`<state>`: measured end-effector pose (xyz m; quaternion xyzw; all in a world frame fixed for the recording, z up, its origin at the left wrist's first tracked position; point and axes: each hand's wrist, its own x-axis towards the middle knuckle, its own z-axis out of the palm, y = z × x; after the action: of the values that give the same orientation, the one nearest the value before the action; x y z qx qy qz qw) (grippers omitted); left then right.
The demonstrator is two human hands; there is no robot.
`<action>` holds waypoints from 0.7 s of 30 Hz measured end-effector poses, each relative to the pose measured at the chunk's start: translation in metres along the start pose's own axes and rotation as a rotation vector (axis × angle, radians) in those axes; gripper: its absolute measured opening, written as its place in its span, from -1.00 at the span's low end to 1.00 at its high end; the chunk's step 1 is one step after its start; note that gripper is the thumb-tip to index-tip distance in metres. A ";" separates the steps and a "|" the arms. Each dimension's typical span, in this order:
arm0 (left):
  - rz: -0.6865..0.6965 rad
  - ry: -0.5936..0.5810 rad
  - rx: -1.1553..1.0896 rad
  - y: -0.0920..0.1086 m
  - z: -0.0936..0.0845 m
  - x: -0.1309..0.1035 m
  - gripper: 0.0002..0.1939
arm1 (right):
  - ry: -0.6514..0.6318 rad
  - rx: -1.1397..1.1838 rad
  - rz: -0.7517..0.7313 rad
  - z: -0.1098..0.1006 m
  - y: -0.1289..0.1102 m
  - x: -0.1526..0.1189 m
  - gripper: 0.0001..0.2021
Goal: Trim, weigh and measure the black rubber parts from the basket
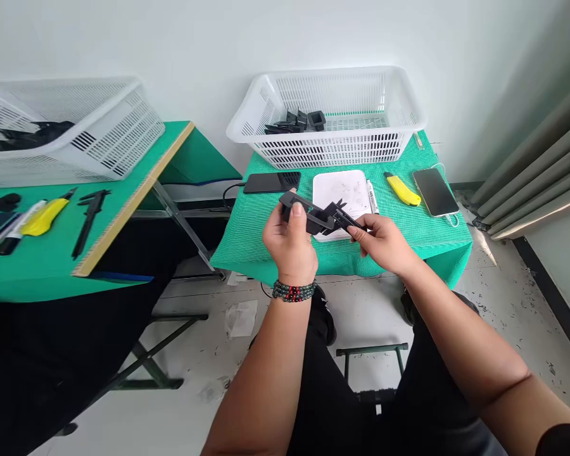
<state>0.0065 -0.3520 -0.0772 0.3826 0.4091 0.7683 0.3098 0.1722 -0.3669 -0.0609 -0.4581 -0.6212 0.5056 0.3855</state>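
My left hand (292, 237) is closed on a black plastic frame-like part (313, 215), its thumb pressed on the near side. My right hand (382, 240) grips a black caliper (344, 218) by its beam. The caliper's jaws are up against the right end of the black part; whether they clamp it I cannot tell. Beneath both hands lies a white tray (327, 183) with dark smudges. Beside the tray's right edge is a white marker (372, 196). A yellow utility knife (403, 190) rests further right.
A white plastic basket (327, 142) with several black parts (289, 121) stands at the back. Two phones, a dark one (272, 182) and a white-edged one (436, 192), flank the tray. On the left table are another basket (114, 139), a caliper (90, 218) and a yellow knife (47, 216).
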 end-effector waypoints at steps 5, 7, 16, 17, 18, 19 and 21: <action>0.051 0.014 0.029 0.001 0.001 0.001 -0.34 | 0.086 -0.024 -0.033 0.002 0.001 0.001 -0.71; 0.073 0.011 0.049 0.001 0.001 0.001 -0.34 | 0.104 -0.013 -0.037 0.003 0.001 0.001 -0.71; 0.119 0.012 0.107 0.002 -0.004 0.003 -0.36 | 0.143 0.026 -0.046 0.006 0.000 0.001 -0.68; 0.130 0.014 0.115 0.002 -0.004 0.004 -0.36 | 0.141 0.028 -0.047 0.007 0.000 0.001 -0.69; 0.137 0.016 0.119 0.003 -0.005 0.004 -0.36 | 0.139 0.031 -0.048 0.008 -0.001 0.000 -0.69; 0.142 0.018 0.122 0.003 -0.005 0.005 -0.36 | 0.138 0.035 -0.048 0.008 -0.001 0.000 -0.69; 0.145 0.019 0.131 0.003 -0.006 0.005 -0.36 | 0.140 0.042 -0.046 0.009 -0.002 0.000 -0.69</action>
<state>-0.0014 -0.3516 -0.0747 0.4232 0.4327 0.7640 0.2236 0.1636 -0.3696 -0.0607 -0.4698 -0.5923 0.4763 0.4490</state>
